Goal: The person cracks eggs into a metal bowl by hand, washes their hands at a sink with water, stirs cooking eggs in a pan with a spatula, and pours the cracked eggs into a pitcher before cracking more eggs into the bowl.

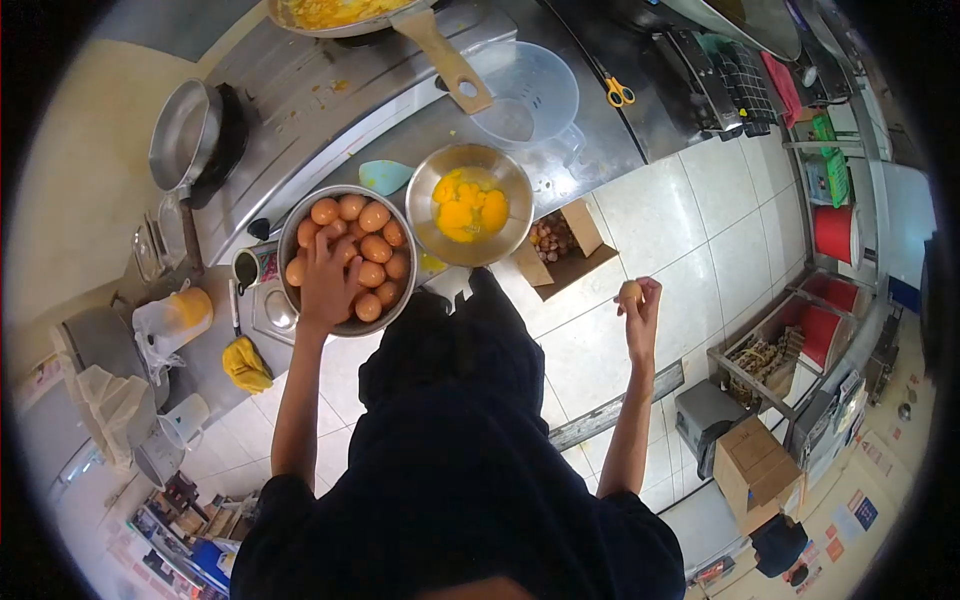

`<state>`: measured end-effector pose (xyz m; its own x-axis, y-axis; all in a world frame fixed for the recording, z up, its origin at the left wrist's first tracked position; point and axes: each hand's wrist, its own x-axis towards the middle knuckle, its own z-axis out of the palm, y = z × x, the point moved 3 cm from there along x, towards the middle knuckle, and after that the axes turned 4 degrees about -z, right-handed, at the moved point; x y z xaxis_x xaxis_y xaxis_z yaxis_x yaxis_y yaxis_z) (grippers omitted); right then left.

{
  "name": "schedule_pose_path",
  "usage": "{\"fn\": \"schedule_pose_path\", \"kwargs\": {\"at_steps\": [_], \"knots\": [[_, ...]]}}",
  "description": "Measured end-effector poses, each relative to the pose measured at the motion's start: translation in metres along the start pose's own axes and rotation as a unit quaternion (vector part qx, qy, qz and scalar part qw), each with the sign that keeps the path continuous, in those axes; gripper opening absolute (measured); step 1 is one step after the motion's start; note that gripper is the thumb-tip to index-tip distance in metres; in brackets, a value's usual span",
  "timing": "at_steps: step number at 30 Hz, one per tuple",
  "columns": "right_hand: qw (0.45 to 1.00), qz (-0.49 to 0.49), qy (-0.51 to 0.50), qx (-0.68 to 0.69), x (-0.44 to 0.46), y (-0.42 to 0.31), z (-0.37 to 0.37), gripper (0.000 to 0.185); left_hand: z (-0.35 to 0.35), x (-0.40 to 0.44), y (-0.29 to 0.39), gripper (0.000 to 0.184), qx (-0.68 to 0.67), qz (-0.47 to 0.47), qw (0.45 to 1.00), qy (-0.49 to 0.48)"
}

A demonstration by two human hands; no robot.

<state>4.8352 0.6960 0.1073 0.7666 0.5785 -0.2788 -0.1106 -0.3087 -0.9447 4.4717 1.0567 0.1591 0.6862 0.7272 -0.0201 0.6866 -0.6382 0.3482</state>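
My left hand [328, 285] reaches into a metal pot of brown eggs [374, 248], its fingers bent over the eggs; what the fingertips hold, if anything, is hidden. Out to the right, over the floor, my right hand [640, 303] pinches a small brownish egg or shell [630, 292]. Between the hands, at the counter's edge, stands a steel bowl [425, 172] with several yolks [466, 208] in it. Below on the floor, an open cardboard box [580, 263] contains what look like eggshells.
A pale blue spatula [384, 177] lies behind the pot and bowl. A clear plastic jug [545, 95], yellow-handled scissors [620, 94] and a pan [340, 22] with yellow food are farther back. A yellow cloth [245, 364] and small saucepan [186, 130] are left.
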Motion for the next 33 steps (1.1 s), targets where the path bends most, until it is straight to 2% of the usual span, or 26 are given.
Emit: {"fn": "schedule_pose_path", "kwargs": {"at_steps": [2, 4, 5, 8, 11, 15, 18, 20, 21, 22, 24, 25, 26, 28, 30, 33], "knots": [[0.999, -0.029, -0.01, -0.011, 0.0, -0.042, 0.027, 0.033, 0.01, -0.003, -0.002, 0.03, 0.016, -0.028, 0.999, -0.029], [0.998, -0.06, -0.022, -0.02, -0.002, -0.076, 0.054, 0.036, 0.005, -0.004, 0.001, 0.029, -0.008, -0.021, 1.0, -0.016], [0.997, -0.071, -0.023, -0.012, -0.003, -0.089, 0.066, 0.039, 0.005, -0.005, -0.001, 0.028, -0.048, -0.051, 0.998, -0.006], [0.992, -0.118, -0.03, 0.025, -0.009, -0.102, 0.108, 0.047, 0.018, -0.003, -0.029, 0.033, -0.102, -0.091, 0.991, -0.009], [0.969, -0.212, -0.119, 0.038, -0.018, -0.118, 0.163, 0.047, 0.011, 0.008, -0.02, 0.041, -0.111, -0.147, 0.98, -0.072], [0.943, -0.263, -0.204, -0.013, -0.024, -0.138, 0.239, 0.044, 0.017, 0.003, -0.023, 0.042, -0.092, -0.115, 0.988, -0.034], [0.936, -0.222, -0.269, -0.039, -0.025, -0.145, 0.283, 0.044, 0.012, -0.001, -0.025, 0.041, -0.115, -0.153, 0.981, 0.038], [0.9, -0.371, -0.217, -0.064, -0.025, -0.15, 0.303, 0.045, 0.011, -0.005, -0.029, 0.034, -0.363, -0.209, 0.907, 0.049], [0.881, -0.43, -0.185, -0.074, -0.026, -0.155, 0.311, 0.046, 0.007, -0.007, -0.023, 0.035, -0.426, -0.231, 0.872, 0.063], [0.878, -0.433, -0.193, -0.071, -0.027, -0.157, 0.32, 0.046, 0.002, -0.008, -0.014, 0.035, -0.426, -0.236, 0.871, 0.07], [0.854, -0.49, -0.167, -0.054, -0.032, -0.165, 0.332, 0.046, -0.013, -0.006, 0.003, 0.051, -0.538, -0.267, 0.795, 0.084], [0.852, -0.492, -0.172, -0.054, -0.032, -0.164, 0.337, 0.046, 0.013, -0.008, -0.005, 0.065, -0.668, -0.284, 0.686, 0.047], [0.848, -0.49, -0.188, -0.076, -0.031, -0.16, 0.342, 0.046, 0.008, -0.007, 0.001, 0.065, -0.67, -0.284, 0.684, 0.05], [0.841, -0.491, -0.205, -0.1, -0.03, -0.156, 0.342, 0.045, -0.001, -0.004, 0.016, 0.068, -0.71, -0.27, 0.648, 0.062], [0.847, -0.498, -0.178, -0.05, -0.026, -0.159, 0.33, 0.05, -0.003, 0.0, 0.022, 0.067, -0.721, -0.247, 0.645, 0.049], [0.827, -0.527, -0.182, -0.07, -0.025, -0.162, 0.319, 0.051, -0.01, 0.008, 0.049, 0.064, -0.732, -0.214, 0.647, 0.021]]}}
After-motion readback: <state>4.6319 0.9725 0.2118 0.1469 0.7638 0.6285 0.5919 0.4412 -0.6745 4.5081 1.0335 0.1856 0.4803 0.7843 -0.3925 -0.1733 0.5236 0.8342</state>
